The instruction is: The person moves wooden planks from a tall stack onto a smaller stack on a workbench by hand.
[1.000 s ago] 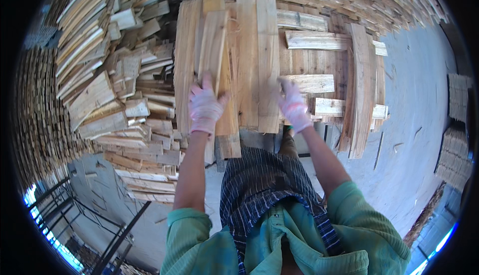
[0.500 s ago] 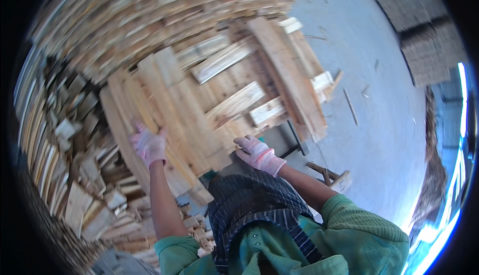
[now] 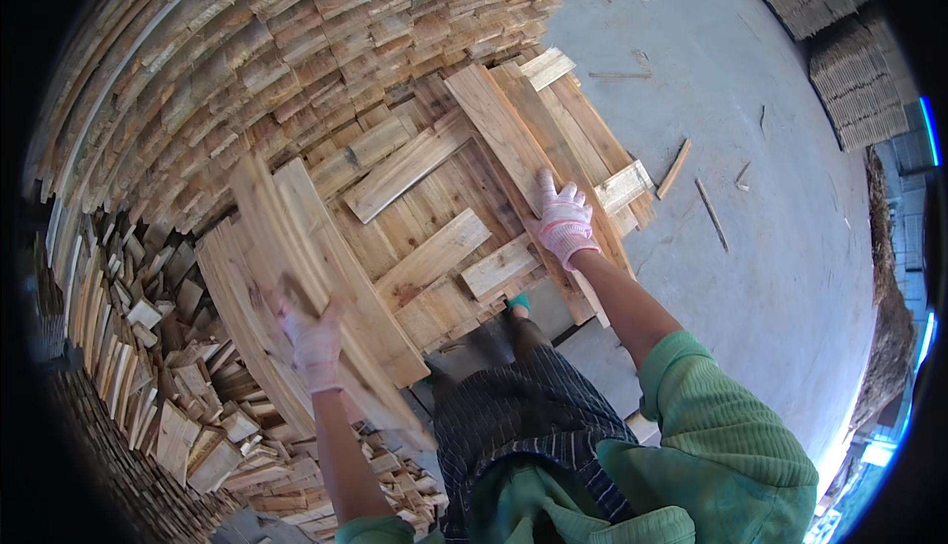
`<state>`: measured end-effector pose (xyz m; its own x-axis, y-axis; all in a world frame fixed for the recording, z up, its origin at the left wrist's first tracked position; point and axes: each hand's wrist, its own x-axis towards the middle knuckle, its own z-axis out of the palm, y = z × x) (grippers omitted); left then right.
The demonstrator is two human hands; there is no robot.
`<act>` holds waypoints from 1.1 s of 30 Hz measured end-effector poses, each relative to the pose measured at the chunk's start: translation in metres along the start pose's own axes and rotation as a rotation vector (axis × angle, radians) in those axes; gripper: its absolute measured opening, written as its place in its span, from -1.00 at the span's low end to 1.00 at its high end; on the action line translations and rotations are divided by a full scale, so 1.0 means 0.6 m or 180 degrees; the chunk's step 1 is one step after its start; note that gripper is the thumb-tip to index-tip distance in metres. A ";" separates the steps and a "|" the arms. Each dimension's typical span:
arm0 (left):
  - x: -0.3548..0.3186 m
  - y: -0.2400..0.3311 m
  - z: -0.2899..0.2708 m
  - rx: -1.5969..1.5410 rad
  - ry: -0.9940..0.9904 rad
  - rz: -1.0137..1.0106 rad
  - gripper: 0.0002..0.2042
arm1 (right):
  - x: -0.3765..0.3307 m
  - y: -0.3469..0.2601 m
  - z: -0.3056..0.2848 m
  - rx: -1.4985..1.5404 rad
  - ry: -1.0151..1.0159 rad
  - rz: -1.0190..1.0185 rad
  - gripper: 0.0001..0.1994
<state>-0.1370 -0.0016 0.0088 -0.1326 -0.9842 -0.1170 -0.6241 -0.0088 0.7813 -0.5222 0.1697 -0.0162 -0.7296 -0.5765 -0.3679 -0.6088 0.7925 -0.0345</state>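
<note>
My left hand (image 3: 311, 342), in a pale pink knit glove, is closed around a long wooden plank (image 3: 286, 248). Both are smeared by motion, and the plank looks tilted above the boards on the left side of the pile. My right hand (image 3: 566, 218), gloved the same way, lies on another long plank (image 3: 499, 124) on the pile's right side. Its fingers are stretched out and slightly apart over the wood. Between the hands, shorter pale boards (image 3: 434, 258) rest crosswise on a layer of planks.
A tall stack of lumber (image 3: 336, 31) rises behind the pile. Loose offcuts (image 3: 188, 347) are heaped at the left. Scattered sticks (image 3: 711, 213) lie on the grey floor (image 3: 770, 277) at the right, with bundled slats (image 3: 859, 80) at the far right.
My right hand has moved from the pile's near edge to the right-hand plank. My left hand has shifted slightly nearer, and the plank in it has been raised and tilted.
</note>
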 end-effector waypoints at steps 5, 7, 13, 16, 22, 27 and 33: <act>0.043 0.123 0.179 0.0335 -0.0394 -0.0692 -0.01 | 0.035 0.043 -0.052 0.0812 -0.0547 -0.0265 0.05; 0.045 0.169 0.264 0.1739 -0.0429 -0.1190 0.04 | 0.074 0.110 -0.053 0.1602 -0.0404 -0.0705 0.08; 0.025 0.138 0.327 0.2615 -0.0243 -0.0885 0.03 | 0.131 0.237 -0.114 0.1152 0.0065 -0.0489 0.07; 0.033 0.163 0.330 0.2487 -0.0436 -0.1037 0.04 | 0.171 0.248 -0.113 -0.0254 -0.0191 0.0078 -0.07; 0.046 0.079 0.242 0.1178 -0.0447 -0.1188 0.05 | 0.123 -0.008 -0.082 0.0127 -0.0175 -0.1144 -0.25; 0.013 0.120 0.188 0.1007 -0.0017 -0.0445 -0.05 | 0.146 -0.025 -0.036 -0.0306 0.0000 -0.0791 -0.15; -0.017 -0.061 0.090 0.2788 0.0275 -0.1132 -0.16 | 0.156 0.050 -0.102 0.0858 -0.0195 -0.0990 -0.14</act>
<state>-0.1543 0.0180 -0.0517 0.2120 -0.9593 -0.1864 -0.9772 -0.2095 -0.0332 -0.6278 0.1272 0.0054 -0.4989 -0.7902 -0.3558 -0.6881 0.6108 -0.3917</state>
